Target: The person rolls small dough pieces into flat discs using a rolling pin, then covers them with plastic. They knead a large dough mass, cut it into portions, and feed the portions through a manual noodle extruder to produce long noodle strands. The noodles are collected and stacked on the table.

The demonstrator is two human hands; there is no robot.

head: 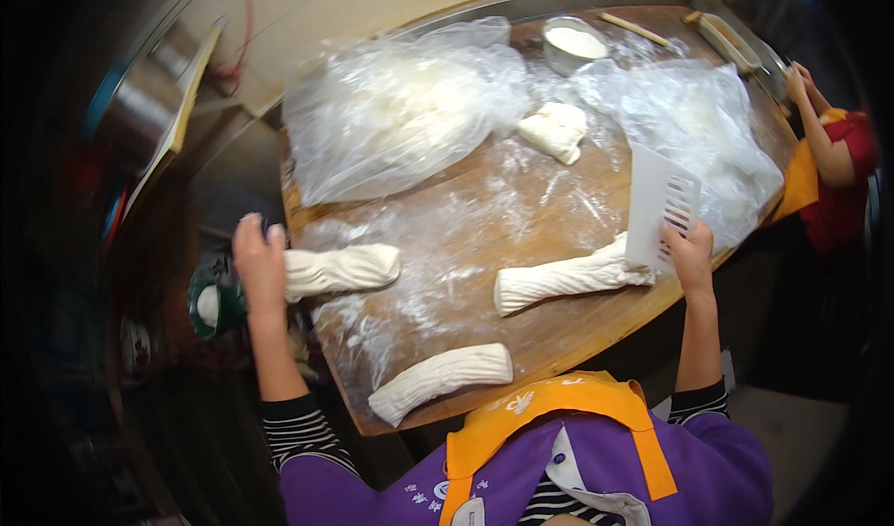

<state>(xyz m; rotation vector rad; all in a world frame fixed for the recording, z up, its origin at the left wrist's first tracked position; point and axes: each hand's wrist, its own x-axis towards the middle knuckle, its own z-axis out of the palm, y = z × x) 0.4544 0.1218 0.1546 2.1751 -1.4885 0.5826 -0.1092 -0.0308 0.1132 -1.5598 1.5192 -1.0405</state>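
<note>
My right hand (690, 254) grips a white plastic dough scraper (653, 205) by its slotted end, and the blade stands over the right end of a ridged dough roll (559, 283). At the table's left edge my left hand (260, 268) is beside another dough roll (342, 271). That hand covers the roll's left end, and a small dark patch shows between its fingers; whether it grips anything is unclear. A third dough roll (443, 379) lies near the front edge. Farther back sits a loose lump of dough (555, 131).
Clear plastic sheets (398, 114) cover pale dough on the floured wooden table (454, 247). More plastic (698, 135) lies right. Behind are a metal bowl of flour (574, 43) and a rolling pin (635, 29). A green container (216, 301) is left; a co-worker's arm (814, 121) is right.
</note>
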